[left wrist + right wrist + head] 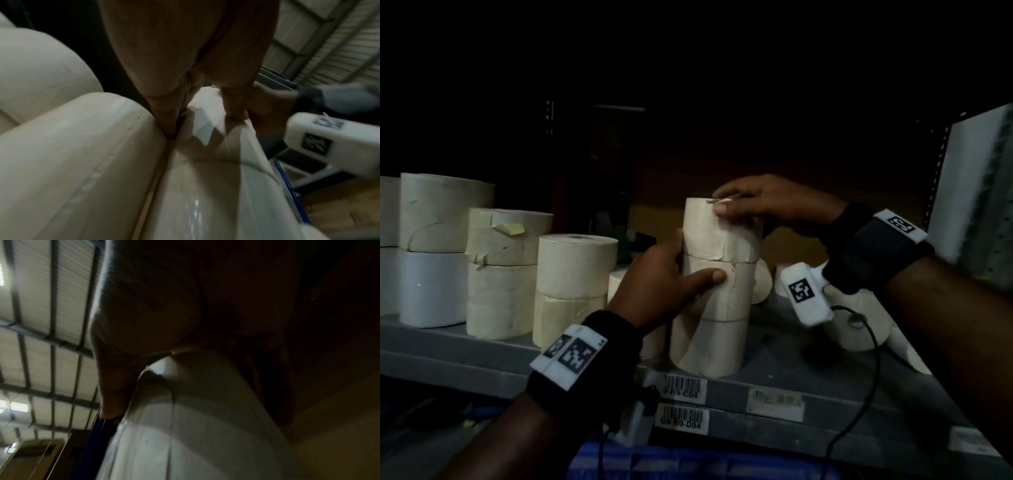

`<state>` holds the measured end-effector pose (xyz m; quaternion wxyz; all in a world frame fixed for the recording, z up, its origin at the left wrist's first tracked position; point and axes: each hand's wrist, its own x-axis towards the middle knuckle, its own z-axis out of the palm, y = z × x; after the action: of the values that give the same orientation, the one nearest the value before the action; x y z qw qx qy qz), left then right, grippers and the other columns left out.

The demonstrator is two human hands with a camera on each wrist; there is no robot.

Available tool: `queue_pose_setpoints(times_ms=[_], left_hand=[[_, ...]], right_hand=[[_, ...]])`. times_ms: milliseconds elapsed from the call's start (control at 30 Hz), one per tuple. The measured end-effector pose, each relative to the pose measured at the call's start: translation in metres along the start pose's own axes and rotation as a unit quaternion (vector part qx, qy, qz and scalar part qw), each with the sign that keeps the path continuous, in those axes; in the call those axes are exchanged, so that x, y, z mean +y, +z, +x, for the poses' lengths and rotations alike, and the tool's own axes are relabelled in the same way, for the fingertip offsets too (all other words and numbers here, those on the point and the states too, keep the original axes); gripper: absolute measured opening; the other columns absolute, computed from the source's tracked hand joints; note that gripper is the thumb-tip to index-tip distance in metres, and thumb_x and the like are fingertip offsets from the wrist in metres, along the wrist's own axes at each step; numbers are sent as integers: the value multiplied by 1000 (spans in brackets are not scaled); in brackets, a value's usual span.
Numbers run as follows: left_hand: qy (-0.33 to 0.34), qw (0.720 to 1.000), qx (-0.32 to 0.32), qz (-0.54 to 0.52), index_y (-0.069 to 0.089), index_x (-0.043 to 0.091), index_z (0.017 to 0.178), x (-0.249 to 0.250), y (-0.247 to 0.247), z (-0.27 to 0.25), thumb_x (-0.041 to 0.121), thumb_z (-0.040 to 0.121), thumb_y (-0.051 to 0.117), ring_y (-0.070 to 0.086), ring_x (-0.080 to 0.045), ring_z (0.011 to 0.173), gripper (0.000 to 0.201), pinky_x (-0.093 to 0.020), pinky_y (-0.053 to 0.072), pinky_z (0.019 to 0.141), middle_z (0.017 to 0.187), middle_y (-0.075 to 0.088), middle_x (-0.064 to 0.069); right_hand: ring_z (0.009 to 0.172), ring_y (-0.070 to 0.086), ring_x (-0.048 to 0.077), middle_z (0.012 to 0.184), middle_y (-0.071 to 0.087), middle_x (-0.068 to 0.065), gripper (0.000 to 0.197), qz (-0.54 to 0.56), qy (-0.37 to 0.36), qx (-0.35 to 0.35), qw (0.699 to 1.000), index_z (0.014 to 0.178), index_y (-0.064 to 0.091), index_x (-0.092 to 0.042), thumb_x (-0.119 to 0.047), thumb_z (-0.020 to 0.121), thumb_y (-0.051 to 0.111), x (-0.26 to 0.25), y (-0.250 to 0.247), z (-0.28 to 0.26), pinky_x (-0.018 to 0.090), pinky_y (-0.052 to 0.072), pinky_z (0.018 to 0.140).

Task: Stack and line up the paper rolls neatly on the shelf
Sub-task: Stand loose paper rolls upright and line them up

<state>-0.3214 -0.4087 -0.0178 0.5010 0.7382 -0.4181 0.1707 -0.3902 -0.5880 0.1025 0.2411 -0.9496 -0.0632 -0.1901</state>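
Note:
A stack of three cream paper rolls stands near the front of the grey shelf [774,363]. My left hand [671,277] grips the middle roll [736,287] from the left, thumb across its front. My right hand [753,202] grips the top roll [709,233] from above, thumb on its front near the rim. The bottom roll [709,346] rests on the shelf. In the left wrist view my fingers [164,116] press between the stack [216,162] and a neighbouring roll [82,154]. The right wrist view shows my thumb [115,386] on the top roll [205,394].
Left of the stack stand stacks of wider cream and white rolls [506,270], one column [575,287] close by. More white rolls [856,322] lie behind and to the right, under my right wrist. A pale panel [976,192] stands at far right. Barcode labels [683,387] mark the shelf edge.

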Motion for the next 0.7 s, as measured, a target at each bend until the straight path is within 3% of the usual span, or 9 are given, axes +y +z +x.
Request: queue_pose_setpoints(times_ms=[100,233,300,433,500,567,700], left_hand=[[-15,996,-32,-87,58,30,127,-2,-8,7,53,69,74,65,-8,108,65,-42,53,94,115,70,11],[-31,984,-88,-151,58,23,129,0,-16,15,40,79,74,63,-11,114,55,-44,48,102,120,69,6],[-39,984,-96,-145,59,21,129,3,-18,17,35,81,73,64,-10,112,52,-42,49,102,119,69,6],[-39,981,-101,-162,61,18,126,6,-18,18,32,74,71,66,-10,108,54,-36,52,97,115,71,3],[-35,980,-94,-173,63,18,121,5,-17,17,24,77,71,68,-9,105,45,-28,55,91,112,72,2],[-35,978,-87,-184,63,17,121,5,-16,17,23,75,71,68,-9,104,47,-26,55,90,111,73,1],[-40,974,-85,-206,61,13,124,3,-15,18,25,68,73,68,-11,103,58,-29,55,91,112,72,-2]], right_hand=[[116,56,16,130,54,-8,73,133,6,27,991,143,47,-30,-57,79,69,20,4,-12,32,53,76],[122,56,26,141,47,-2,92,296,17,49,954,153,27,-35,-36,73,73,53,31,-26,51,55,92],[119,60,23,137,50,-4,101,355,2,58,933,155,19,-39,-26,72,76,61,49,-30,51,55,94],[120,63,22,140,54,2,109,389,-29,76,917,155,21,-36,-16,70,87,69,71,-26,44,58,88],[123,60,21,143,49,-2,124,393,-27,84,915,157,11,-39,-20,65,91,72,74,-25,44,57,92],[124,58,16,139,48,-8,128,383,-35,95,918,158,5,-38,-22,64,91,73,74,-26,42,56,95],[126,57,15,142,50,-6,126,352,-52,117,927,158,14,-32,-36,59,92,74,74,-27,44,54,99]])
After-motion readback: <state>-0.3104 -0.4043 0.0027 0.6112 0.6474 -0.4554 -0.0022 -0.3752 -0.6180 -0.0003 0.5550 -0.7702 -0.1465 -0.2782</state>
